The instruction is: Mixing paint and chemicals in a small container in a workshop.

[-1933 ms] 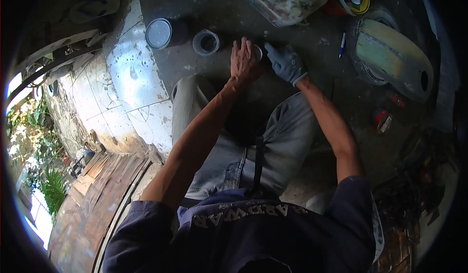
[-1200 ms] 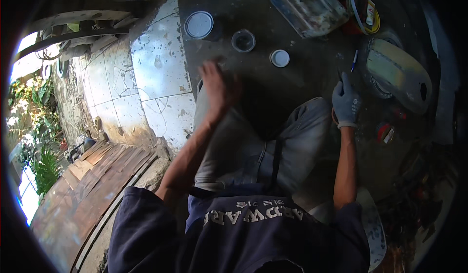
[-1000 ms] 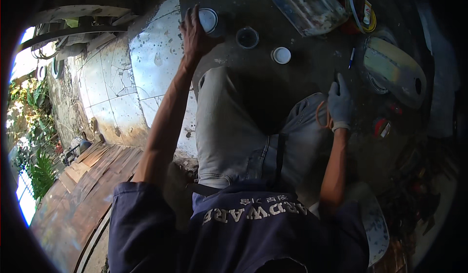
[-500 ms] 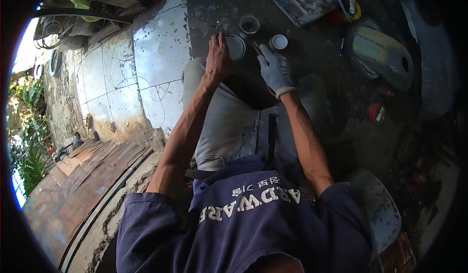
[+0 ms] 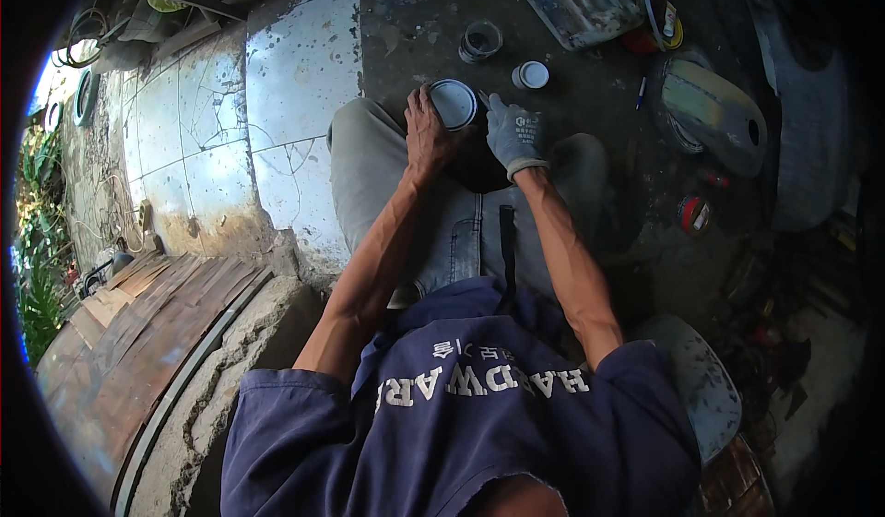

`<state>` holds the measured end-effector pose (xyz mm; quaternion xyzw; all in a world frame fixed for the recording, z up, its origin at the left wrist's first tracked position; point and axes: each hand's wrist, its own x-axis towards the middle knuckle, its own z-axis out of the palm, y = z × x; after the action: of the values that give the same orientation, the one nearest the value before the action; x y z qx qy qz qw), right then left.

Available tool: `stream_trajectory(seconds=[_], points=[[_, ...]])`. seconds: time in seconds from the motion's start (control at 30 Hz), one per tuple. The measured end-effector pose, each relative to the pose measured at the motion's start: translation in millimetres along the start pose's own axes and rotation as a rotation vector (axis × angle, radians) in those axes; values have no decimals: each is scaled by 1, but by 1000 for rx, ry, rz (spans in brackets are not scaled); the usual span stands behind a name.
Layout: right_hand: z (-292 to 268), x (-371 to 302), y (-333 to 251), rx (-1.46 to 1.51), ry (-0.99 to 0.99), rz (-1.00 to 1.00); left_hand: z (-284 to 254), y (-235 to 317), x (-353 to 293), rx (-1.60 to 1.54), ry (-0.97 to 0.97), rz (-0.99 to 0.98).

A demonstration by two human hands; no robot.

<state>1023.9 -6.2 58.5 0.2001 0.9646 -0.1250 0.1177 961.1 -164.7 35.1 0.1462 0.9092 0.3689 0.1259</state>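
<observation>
A round tin [image 5: 453, 105] with a pale lid face and a metal rim stands in front of my knees. My bare left hand [image 5: 427, 137] is wrapped against its left side and steadies it. On my right hand [image 5: 516, 137] is a grey work glove. Its fingers are closed on a thin tool [image 5: 484, 101], whose tip lies by the tin's right rim; most of the tool is hidden by the glove. Just beyond the tin is a clear glass jar [image 5: 480, 41]. A small white-topped container [image 5: 531, 75] stands to the right of it.
A stained clear plastic tub [image 5: 583, 5] is at the far right beside a red and yellow bucket [image 5: 662, 23]. A blue pen [image 5: 642, 93], a painted curved panel [image 5: 712, 111] and a red round tin [image 5: 693, 213] lie to the right. White tiles [image 5: 304, 74] line the left.
The tin is nearer to me, and my view has shifted a little. My left hand stays on the tin; my gloved right hand has come closer to its rim with the thin tool.
</observation>
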Motion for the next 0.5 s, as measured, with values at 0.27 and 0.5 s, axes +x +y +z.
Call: stream_trajectory(seconds=[0.27, 0.5], points=[[13, 1, -3, -63, 67, -89, 8, -9, 3, 8, 51, 34], [12, 7, 0, -84, 42, -92, 7, -7, 6, 23, 79, 26]])
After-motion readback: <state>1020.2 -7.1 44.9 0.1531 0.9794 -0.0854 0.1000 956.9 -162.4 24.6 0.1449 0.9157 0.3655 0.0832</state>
